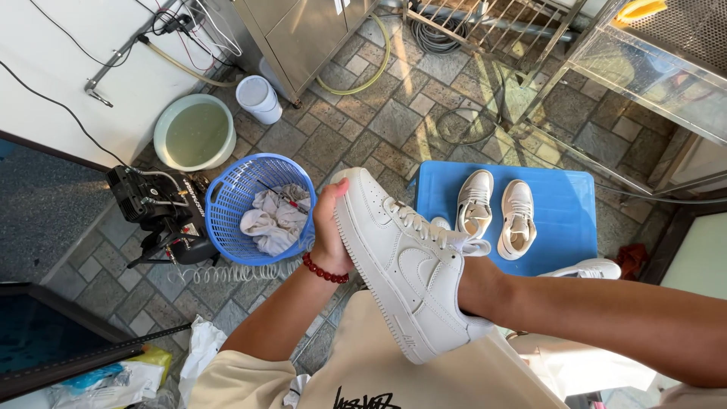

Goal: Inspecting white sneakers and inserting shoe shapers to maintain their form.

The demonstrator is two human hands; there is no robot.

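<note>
A white low-top sneaker [401, 261] with white laces is held up over my lap, toe pointing away and to the left. My left hand [329, 227], with a red bead bracelet at the wrist, grips the toe and the edge of the sole. My right hand is hidden inside the shoe's opening; only the wrist and forearm [485, 288] show, coming in from the right.
A blue stool [564, 204] ahead carries a pair of beige-and-white sneakers [496, 212]; another white shoe [587, 269] lies beside it. A blue basket [227, 208] of rags, a green basin [195, 132], a white bucket [257, 98] and a black compressor [155, 208] stand on the stone floor at the left.
</note>
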